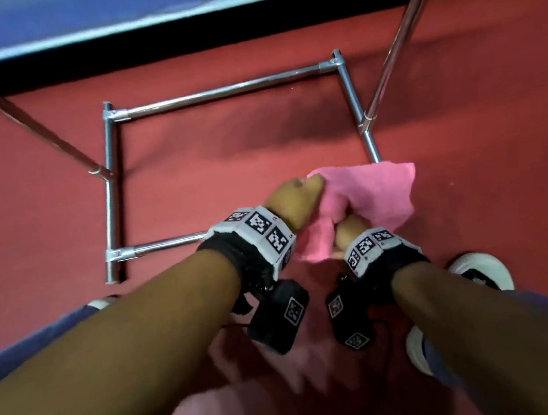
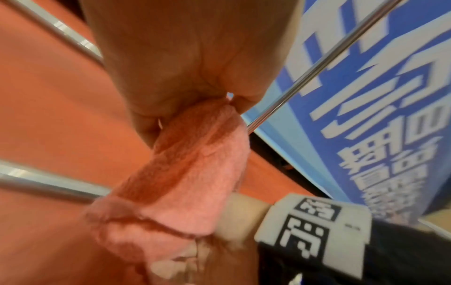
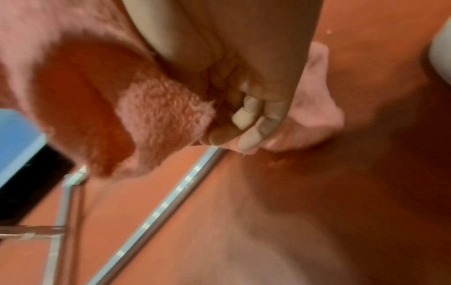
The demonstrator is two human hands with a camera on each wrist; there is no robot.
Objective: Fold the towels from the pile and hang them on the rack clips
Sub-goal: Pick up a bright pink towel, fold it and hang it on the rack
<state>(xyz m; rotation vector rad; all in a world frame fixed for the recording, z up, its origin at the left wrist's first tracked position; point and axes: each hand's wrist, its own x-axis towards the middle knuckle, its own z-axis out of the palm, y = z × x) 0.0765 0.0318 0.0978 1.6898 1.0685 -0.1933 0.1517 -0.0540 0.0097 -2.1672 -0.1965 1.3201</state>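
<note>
Head view, nearest first: the right hand (image 1: 351,230) grips the near part of a pink towel (image 1: 374,195), fingers (image 3: 251,115) curled into the cloth. Beside it, the left hand (image 1: 291,205) clutches the towel's left edge in a fist. The towel is bunched between both hands, above the red floor (image 1: 226,165). Beyond lies the metal rack base (image 1: 223,91).

Towel (image 1: 372,191) fluffy pink terry cloth; rack (image 1: 217,92) shiny chrome metal; floor (image 1: 226,165) matt red.

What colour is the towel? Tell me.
Pink; the towel shows best in the head view, gripped by the left hand and right hand.
</note>
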